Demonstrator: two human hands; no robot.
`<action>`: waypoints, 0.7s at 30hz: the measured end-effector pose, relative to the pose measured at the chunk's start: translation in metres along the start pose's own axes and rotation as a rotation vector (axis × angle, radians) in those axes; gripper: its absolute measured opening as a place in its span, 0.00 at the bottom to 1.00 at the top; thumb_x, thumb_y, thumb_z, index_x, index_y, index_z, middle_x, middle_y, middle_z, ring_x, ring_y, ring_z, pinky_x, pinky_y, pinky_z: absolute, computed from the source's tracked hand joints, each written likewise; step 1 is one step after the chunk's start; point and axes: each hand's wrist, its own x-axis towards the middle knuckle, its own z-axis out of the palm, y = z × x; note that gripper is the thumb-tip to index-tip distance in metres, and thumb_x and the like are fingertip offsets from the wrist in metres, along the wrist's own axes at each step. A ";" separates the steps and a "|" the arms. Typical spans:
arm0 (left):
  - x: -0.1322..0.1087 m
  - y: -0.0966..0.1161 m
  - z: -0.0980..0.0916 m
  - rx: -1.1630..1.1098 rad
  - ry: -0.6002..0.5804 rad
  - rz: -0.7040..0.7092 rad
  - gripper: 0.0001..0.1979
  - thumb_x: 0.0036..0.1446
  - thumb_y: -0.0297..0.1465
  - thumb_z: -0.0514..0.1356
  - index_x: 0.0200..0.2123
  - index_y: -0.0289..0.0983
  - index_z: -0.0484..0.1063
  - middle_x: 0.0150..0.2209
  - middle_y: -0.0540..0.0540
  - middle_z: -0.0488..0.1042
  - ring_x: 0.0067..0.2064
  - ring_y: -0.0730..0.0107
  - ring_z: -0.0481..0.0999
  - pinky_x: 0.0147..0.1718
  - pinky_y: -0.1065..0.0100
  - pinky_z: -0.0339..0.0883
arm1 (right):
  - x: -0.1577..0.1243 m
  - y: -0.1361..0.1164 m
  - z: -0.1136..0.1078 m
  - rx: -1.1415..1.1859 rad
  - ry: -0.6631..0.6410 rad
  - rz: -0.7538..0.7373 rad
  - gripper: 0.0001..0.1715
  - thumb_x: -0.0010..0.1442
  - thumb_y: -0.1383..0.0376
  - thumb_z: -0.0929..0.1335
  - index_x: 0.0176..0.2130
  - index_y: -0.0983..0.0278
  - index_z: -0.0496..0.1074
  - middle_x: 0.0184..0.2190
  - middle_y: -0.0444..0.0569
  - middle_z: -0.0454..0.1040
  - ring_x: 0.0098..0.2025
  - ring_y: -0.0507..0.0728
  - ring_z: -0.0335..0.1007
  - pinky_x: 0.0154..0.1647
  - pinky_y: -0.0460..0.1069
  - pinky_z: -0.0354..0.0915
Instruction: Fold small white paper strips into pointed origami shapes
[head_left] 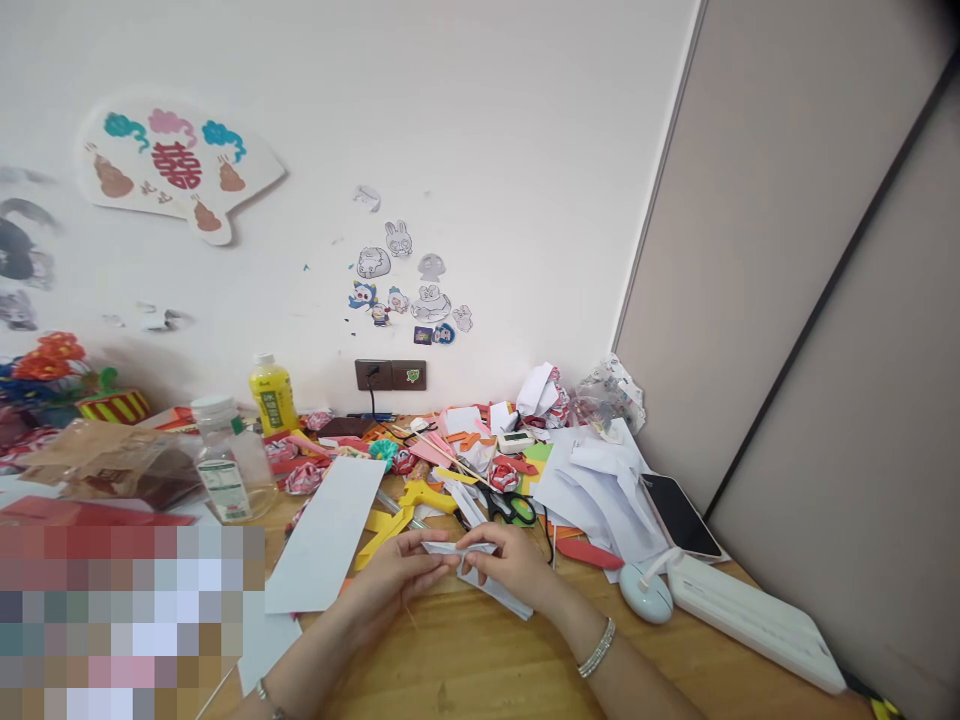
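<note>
Above the wooden table [420, 670], a small folded piece of white paper [444, 549] spans both my hands. My left hand [405, 568] pinches its left end between thumb and fingers. Closed on its right part is my right hand [514, 565], fingertips pressed near the middle. A longer folded white paper strip [501, 594] lies just under my right hand; I cannot tell whether it is joined to the held piece. Just beyond the hands are a yellow glue gun [429, 496] and black-handled scissors [511, 506]. A white paper sheet [328, 535] is beside my left hand.
A clear jar [225, 475] and a yellow drink bottle [273, 395] stand at the left back. Loose white papers [600, 490], a dark-screened phone [681, 514], a pale rounded object [646, 592] and a long white device [757, 622] lie right. Colourful paper scraps line the wall.
</note>
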 end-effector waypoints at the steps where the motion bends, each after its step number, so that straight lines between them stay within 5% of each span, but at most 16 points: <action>1: 0.001 0.000 0.000 0.037 -0.014 0.009 0.16 0.41 0.29 0.67 0.36 0.35 0.70 0.33 0.44 0.78 0.40 0.67 0.76 0.41 0.73 0.67 | 0.000 0.001 0.000 0.032 0.000 0.006 0.12 0.54 0.62 0.64 0.39 0.64 0.71 0.31 0.46 0.73 0.25 0.50 0.67 0.25 0.44 0.62; 5: 0.004 0.001 -0.001 0.185 -0.006 0.073 0.13 0.42 0.35 0.65 0.33 0.36 0.72 0.29 0.49 0.77 0.35 0.69 0.77 0.38 0.71 0.68 | 0.001 0.007 -0.001 0.124 -0.005 0.002 0.17 0.57 0.57 0.62 0.41 0.66 0.68 0.26 0.45 0.73 0.20 0.48 0.63 0.22 0.43 0.60; 11: 0.009 0.000 -0.004 0.263 0.047 0.104 0.17 0.40 0.43 0.63 0.27 0.35 0.72 0.25 0.49 0.77 0.29 0.68 0.76 0.34 0.67 0.68 | 0.001 0.003 -0.002 0.008 -0.016 -0.064 0.19 0.58 0.55 0.61 0.30 0.66 0.72 0.26 0.46 0.72 0.22 0.48 0.63 0.25 0.42 0.58; 21: 0.007 0.005 -0.001 0.292 0.135 0.096 0.20 0.35 0.47 0.64 0.21 0.34 0.71 0.20 0.50 0.75 0.23 0.71 0.73 0.26 0.71 0.67 | -0.001 -0.005 -0.001 0.073 -0.068 -0.008 0.18 0.58 0.55 0.61 0.34 0.66 0.69 0.23 0.44 0.73 0.20 0.49 0.65 0.23 0.43 0.60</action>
